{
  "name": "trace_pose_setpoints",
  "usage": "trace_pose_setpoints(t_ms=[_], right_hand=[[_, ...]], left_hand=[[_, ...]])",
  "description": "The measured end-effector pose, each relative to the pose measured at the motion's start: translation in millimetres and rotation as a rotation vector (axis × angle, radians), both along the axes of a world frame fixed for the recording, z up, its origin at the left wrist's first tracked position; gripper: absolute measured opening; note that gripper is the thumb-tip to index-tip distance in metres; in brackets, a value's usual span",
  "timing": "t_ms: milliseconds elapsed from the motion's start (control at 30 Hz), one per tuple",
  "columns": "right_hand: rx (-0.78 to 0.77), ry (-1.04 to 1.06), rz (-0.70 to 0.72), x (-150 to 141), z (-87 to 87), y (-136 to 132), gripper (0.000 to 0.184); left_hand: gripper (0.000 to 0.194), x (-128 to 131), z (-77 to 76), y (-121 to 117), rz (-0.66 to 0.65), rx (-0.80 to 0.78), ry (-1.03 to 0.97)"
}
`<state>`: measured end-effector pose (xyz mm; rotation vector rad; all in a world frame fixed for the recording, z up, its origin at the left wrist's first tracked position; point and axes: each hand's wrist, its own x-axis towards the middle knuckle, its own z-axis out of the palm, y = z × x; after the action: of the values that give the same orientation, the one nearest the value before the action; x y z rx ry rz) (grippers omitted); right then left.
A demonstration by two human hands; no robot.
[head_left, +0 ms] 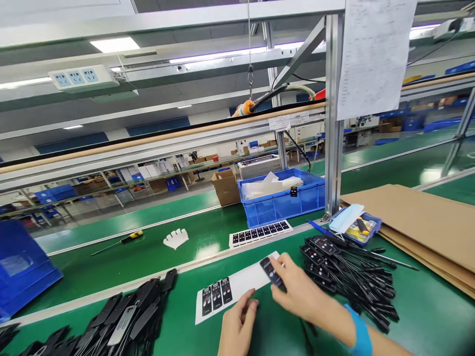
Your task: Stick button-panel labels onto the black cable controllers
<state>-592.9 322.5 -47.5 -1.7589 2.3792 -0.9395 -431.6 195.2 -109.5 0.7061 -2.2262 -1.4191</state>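
My right hand [300, 290] grips a black remote-like device [272, 272] with a printed front, above the right end of a white label sheet [243, 282]. Several black printed labels [216, 296] remain side by side on the sheet's left part. Close to the sheet's lower edge is my left hand [239, 321], its fingers loosely curled with a small gap at the thumb; I see nothing in it. Right of my right hand lies a pile of black devices with cables [345, 272]. More black cabled pieces [126, 316], one showing a grey face, are heaped at the lower left.
Another label sheet [261, 234] lies before a blue crate [284, 198] holding white material. A screwdriver [118, 242] and white glove [175, 239] lie farther back. A metal post [334, 118], a small tool tray [371, 228] and cardboard sheets [426, 222] stand at right.
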Motion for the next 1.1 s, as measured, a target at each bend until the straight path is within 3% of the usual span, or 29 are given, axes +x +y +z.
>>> trace_pose_setpoints(t_ms=[100,167,300,433,500,667,733,833,933,1000,1100], right_hand=[[0.185,0.245,-0.277,-40,22.7,11,0.041],[0.311,0.341,-0.366,-64,27.9,20,0.032],[0.392,0.402,-0.383,-88,18.9,34,0.027],[0.4,0.466,-0.425,-86,12.5,33,0.038],[0.354,0.458,-0.369,-78,13.6,21,0.043],[0.188,0.142,0.086,-36,6.0,-44,0.036],[0.182,0.085,0.183,-14,-4.7,-75,0.032],[0.183,0.044,0.214,15,-23.2,-113,0.025],[0.156,0.006,0.193,32,-35.0,-133,0.017],[0.098,-0.022,0.195,39,-34.9,-135,0.016],[-0.038,-0.072,0.231,43,-21.5,-129,0.015]], left_hand=[[0.043,2,-4.3,1,-0.09,-0.476,-0.125],[0.044,1,-4.5,5,-0.134,-0.6,-0.228],[0.058,-2,0.0,15,-0.145,-0.598,-0.345],[0.067,-3,8.7,22,-0.175,-0.498,-0.375],[0.067,-3,14.2,26,-0.154,-0.464,-0.379],[0.073,-8,22.6,34,-0.132,-0.44,-0.411],[0.077,-10,20.7,35,-0.113,-0.454,-0.411],[0.08,-12,16.1,34,-0.095,-0.458,-0.37],[0.083,-9,13.7,33,-0.122,-0.437,-0.318],[0.086,-7,11.5,33,-0.14,-0.438,-0.3],[0.086,-7,3.9,36,-0.126,-0.486,-0.262]])
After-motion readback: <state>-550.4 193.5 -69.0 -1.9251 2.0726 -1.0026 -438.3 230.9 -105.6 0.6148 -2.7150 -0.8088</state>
